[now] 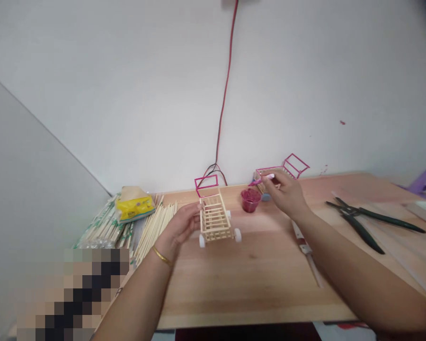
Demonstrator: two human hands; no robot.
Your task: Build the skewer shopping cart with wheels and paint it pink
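Observation:
My left hand (186,221) is closed on the side of a small cart made of wooden sticks (215,218), with white wheels and a handle frame painted magenta. Between the fingers of my right hand (287,193) is a slim pink paintbrush (261,180). Its magenta-stained tip is over a clear plastic cup of magenta paint (250,201). Behind my right hand stands a second stick cart (270,173), its top edges and handle painted magenta; my hand hides part of it.
Bundled wooden sticks (102,222), loose sticks (156,229) and a yellow packet (135,208) lie at the left. Green-handled cutters (362,215) rest at the right. A utility knife (303,241) lies by my right forearm. A red-black cable (227,85) runs down the wall.

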